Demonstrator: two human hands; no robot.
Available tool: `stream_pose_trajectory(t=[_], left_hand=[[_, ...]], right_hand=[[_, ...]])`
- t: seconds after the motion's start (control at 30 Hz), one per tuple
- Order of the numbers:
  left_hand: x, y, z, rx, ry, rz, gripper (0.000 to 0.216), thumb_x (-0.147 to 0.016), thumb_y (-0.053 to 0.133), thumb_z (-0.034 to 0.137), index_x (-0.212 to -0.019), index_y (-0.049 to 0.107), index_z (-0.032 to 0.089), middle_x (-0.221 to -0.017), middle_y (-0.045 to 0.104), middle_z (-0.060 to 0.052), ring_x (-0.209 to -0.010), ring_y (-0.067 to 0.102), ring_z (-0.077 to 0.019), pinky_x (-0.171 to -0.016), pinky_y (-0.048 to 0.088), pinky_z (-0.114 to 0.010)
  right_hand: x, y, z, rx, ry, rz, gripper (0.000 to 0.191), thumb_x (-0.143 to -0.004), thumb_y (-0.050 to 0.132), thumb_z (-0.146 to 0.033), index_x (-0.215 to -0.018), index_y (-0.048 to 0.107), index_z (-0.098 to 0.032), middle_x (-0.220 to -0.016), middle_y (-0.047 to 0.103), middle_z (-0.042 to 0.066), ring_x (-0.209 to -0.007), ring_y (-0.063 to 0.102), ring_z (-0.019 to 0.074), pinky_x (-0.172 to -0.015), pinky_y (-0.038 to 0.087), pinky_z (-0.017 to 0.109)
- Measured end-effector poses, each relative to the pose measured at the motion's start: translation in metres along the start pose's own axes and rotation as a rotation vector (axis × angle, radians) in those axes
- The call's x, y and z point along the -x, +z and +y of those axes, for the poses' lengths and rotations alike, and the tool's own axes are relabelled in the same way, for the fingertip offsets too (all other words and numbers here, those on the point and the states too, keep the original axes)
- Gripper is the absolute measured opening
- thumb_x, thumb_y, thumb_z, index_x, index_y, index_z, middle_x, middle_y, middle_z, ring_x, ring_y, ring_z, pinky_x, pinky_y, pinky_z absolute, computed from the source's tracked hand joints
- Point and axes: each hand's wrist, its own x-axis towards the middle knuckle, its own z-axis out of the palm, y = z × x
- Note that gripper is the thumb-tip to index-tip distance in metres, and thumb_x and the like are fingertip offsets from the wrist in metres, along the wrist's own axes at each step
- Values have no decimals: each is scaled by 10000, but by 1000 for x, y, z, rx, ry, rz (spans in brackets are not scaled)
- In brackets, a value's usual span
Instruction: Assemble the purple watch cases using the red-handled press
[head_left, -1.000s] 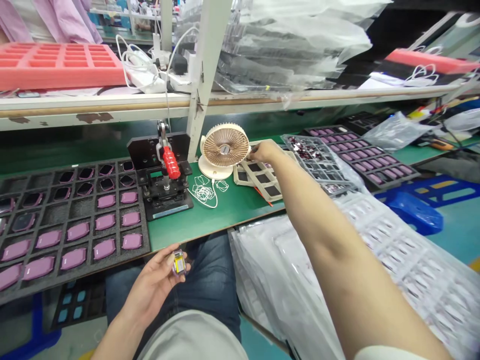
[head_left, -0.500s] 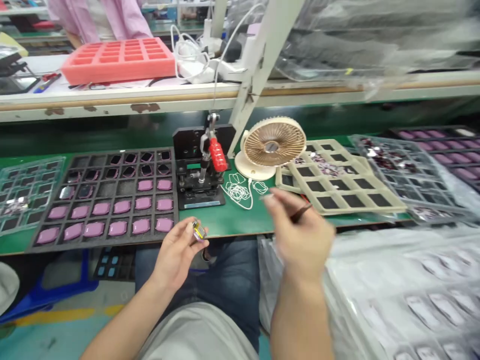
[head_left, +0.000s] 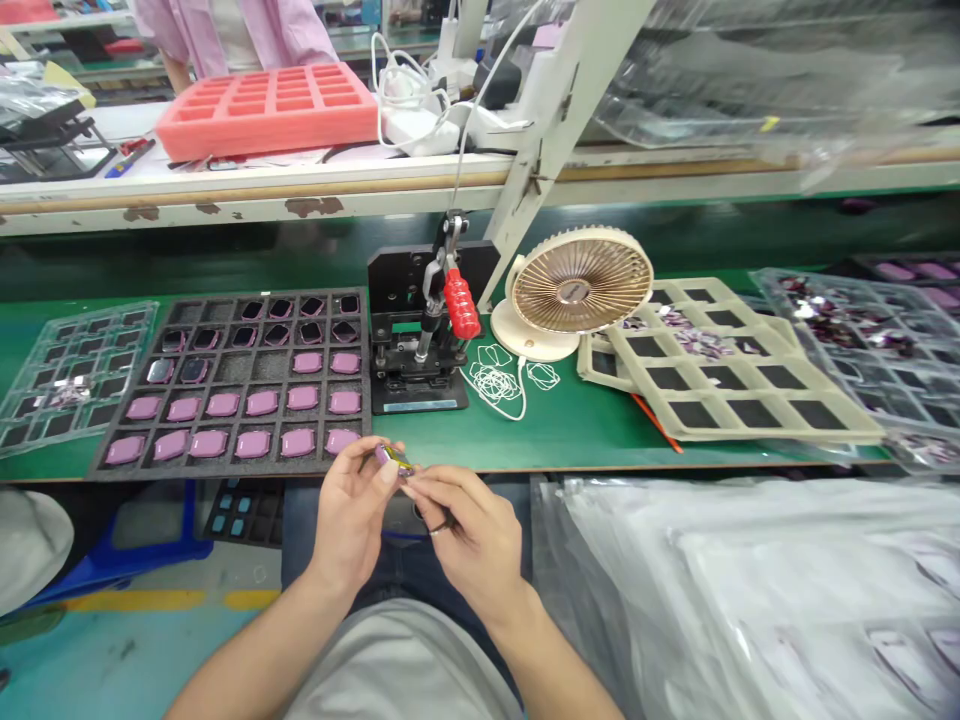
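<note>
My left hand (head_left: 351,515) pinches a small purple part with a yellow centre (head_left: 394,459) just below the green bench's front edge, above my lap. My right hand (head_left: 469,530) is closed beside it, fingertips touching the same part, with a thin dark tool held in its fingers. Directly ahead on the bench stands a black hand press with a red handle (head_left: 420,335). Left of it lies a black foam tray (head_left: 240,380) holding several purple parts.
A beige desk fan (head_left: 577,290) and a coiled white cord (head_left: 495,380) sit right of the press. Beige trays (head_left: 720,375) and clear trays (head_left: 862,330) lie further right. Plastic-wrapped trays (head_left: 750,580) fill the lower right. A pink foam tray (head_left: 270,105) rests on the shelf above.
My right hand came back from the beige trays near the fan to meet my left hand at the small part. The view swung left.
</note>
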Motion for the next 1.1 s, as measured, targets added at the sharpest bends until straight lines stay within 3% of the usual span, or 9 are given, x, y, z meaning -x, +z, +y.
stream_pose_trajectory(t=[0.27, 0.4, 0.63, 0.73, 0.83, 0.9, 0.97, 1.03, 1.1], left_hand=[[2, -3, -6, -40, 3, -16, 357, -729, 956, 235, -1028, 759, 240, -1165, 719, -58, -1189, 690, -270, -973, 572, -365], [2, -9, -8, -54, 26, -107, 313, -752, 934, 207, -1020, 778, 251, -1165, 695, -52, -1184, 698, -288, -988, 571, -376], [4, -23, -6, -184, 35, -250, 260, -770, 922, 276, -1011, 832, 238, -1145, 703, -105, -1067, 703, -289, -937, 606, -408], [10, -26, -8, -208, -31, -260, 284, -745, 939, 298, -1005, 845, 232, -1156, 728, -116, -1077, 716, -302, -948, 605, -403], [15, -23, -15, -226, -191, -283, 354, -749, 938, 298, -1084, 842, 236, -1208, 755, -128, -1083, 735, -316, -921, 622, -389], [15, -15, -23, -226, -330, -334, 440, -781, 916, 306, -1205, 812, 247, -1251, 753, -133, -1108, 737, -339, -893, 640, -401], [15, -2, -34, -216, -445, -400, 488, -820, 885, 327, -1287, 778, 238, -1268, 744, -139, -1161, 720, -361, -891, 649, -413], [16, 12, -46, -227, -528, -472, 460, -850, 860, 348, -1280, 780, 205, -1262, 740, -150, -1200, 700, -358, -920, 646, -409], [16, 26, -59, -259, -582, -551, 422, -865, 850, 364, -1238, 795, 176, -1274, 735, -170, -1200, 694, -342, -936, 643, -401]], right_hand=[[8, 4, 5, -25, 29, 26, 178, -960, 726, -127, -1021, 778, -286, -967, 783, 42, -880, 780, 193, -779, 662, 314], [11, -1, 5, -25, 123, 27, 109, -942, 768, -190, -1016, 755, -270, -996, 752, 52, -879, 760, 192, -776, 654, 312], [7, -16, 4, -212, 346, -172, 367, -844, 880, -262, -1181, 735, -271, -1225, 753, 75, -1039, 748, 230, -828, 642, 326], [17, -15, -9, -192, 441, -95, 394, -803, 900, -232, -1154, 722, -257, -1183, 770, 53, -991, 757, 212, -792, 637, 296], [34, -26, -30, -93, 471, -27, 462, -805, 902, -251, -1224, 708, -267, -1211, 773, 43, -1043, 761, 215, -886, 639, 310], [51, -57, -48, 41, 473, -14, 418, -881, 838, -303, -1279, 712, -290, -1269, 764, 43, -1112, 755, 226, -985, 622, 342], [76, -111, -70, 283, 537, 91, 262, -974, 708, -377, -1227, 755, -327, -1251, 777, 34, -1105, 765, 249, -974, 634, 377], [113, -186, -92, 696, 709, 368, 269, -998, 592, -489, -1130, 794, -371, -1121, 810, 51, -992, 789, 300, -855, 661, 432], [158, -266, -105, 1199, 1025, 754, 423, -966, 529, -619, -1155, 801, -357, -1085, 797, 172, -1027, 767, 385, -855, 620, 511]])
